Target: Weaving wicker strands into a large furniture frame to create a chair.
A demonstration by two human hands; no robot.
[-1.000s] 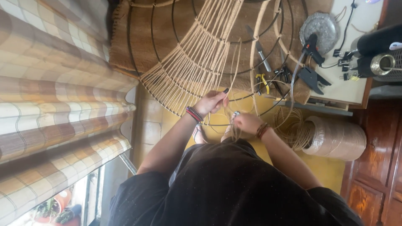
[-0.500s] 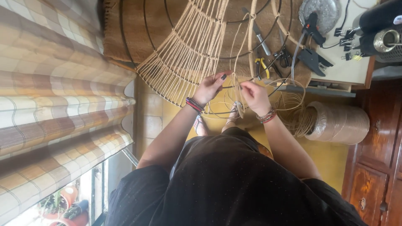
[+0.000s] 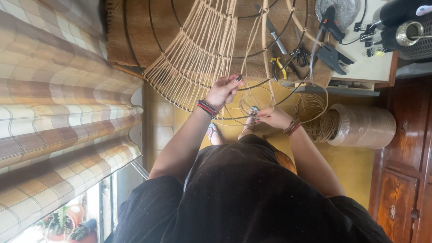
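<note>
A black wire frame [image 3: 270,85] of rings lies on a brown mat, part woven with tan cord [image 3: 198,58] in a fan of strands. My left hand [image 3: 223,90], with bead bracelets at the wrist, pinches the woven strands at the frame's near ring. My right hand [image 3: 271,118] is closed on a loose loop of cord [image 3: 252,105] just under that ring. Both hands are close together above my sandalled feet [image 3: 214,133].
A large roll of tan cord [image 3: 362,127] stands at the right, with loose coils beside it. Yellow-handled pliers [image 3: 276,66], scissors [image 3: 302,56], a knife and black clamps [image 3: 333,50] lie at the frame's far edge. A wooden cabinet [image 3: 400,180] is at right, a checked fabric blind [image 3: 54,112] at left.
Both hands rose to the near ring. My right hand has since drawn back toward my body with the cord; my left hand stays on the woven strands.
</note>
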